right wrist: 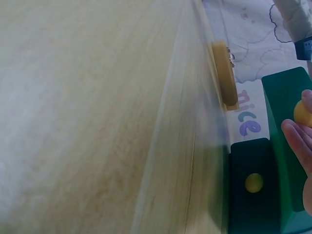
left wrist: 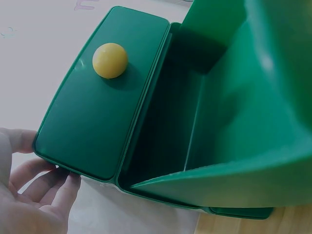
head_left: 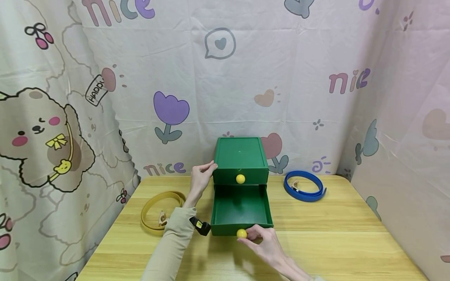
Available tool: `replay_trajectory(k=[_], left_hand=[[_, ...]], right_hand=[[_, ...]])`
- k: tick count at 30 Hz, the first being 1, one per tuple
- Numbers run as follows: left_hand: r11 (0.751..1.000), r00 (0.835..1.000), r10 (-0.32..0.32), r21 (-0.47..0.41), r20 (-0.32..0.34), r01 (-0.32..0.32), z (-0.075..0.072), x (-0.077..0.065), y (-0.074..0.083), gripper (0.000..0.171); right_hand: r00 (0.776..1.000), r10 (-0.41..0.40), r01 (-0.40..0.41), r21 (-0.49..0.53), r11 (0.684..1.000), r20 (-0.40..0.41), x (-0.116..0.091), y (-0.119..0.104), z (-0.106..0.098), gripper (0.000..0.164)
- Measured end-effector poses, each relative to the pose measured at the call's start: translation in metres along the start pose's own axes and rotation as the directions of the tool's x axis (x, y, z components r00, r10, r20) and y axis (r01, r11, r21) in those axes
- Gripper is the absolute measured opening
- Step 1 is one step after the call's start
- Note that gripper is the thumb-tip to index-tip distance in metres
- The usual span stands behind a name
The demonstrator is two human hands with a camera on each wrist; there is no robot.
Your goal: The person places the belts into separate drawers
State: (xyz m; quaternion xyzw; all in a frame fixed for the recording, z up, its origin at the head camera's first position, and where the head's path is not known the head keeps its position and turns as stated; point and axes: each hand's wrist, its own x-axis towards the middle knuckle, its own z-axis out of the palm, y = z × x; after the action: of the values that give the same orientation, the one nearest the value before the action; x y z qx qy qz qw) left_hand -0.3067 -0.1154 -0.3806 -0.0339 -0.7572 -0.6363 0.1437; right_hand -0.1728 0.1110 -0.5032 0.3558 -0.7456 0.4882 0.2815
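Note:
A green two-drawer cabinet [head_left: 240,153] stands at the back of the table. Its upper drawer [head_left: 225,176] is closed and has a round yellow knob [left wrist: 110,60]. The lower drawer [head_left: 242,208] is pulled well out toward me, its inside showing. My left hand [head_left: 201,180] grips the cabinet's upper left front corner; the left wrist view shows the fingertips [left wrist: 70,183] against its side. My right hand [head_left: 265,244] pinches the lower drawer's yellow knob [head_left: 241,233] between thumb and fingers, which the right wrist view shows partly, at its edge.
Left of the cabinet lies a coiled yellow belt [head_left: 149,207], partly behind my left forearm. A coiled blue belt [head_left: 304,197] lies to the right. Behind the wooden table [head_left: 334,242] hangs a printed curtain [head_left: 225,86].

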Motion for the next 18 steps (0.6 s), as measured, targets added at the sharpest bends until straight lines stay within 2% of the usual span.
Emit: replay_trajectory(k=[18], left_hand=[[1.0,1.0,0.014,0.009,0.003,-0.014,-0.0011,-0.0013,0.0006,0.032]], right_hand=[[0.998,-0.053,0.052,-0.031,0.998,-0.037,0.0011,0.003,-0.0014,0.03]])
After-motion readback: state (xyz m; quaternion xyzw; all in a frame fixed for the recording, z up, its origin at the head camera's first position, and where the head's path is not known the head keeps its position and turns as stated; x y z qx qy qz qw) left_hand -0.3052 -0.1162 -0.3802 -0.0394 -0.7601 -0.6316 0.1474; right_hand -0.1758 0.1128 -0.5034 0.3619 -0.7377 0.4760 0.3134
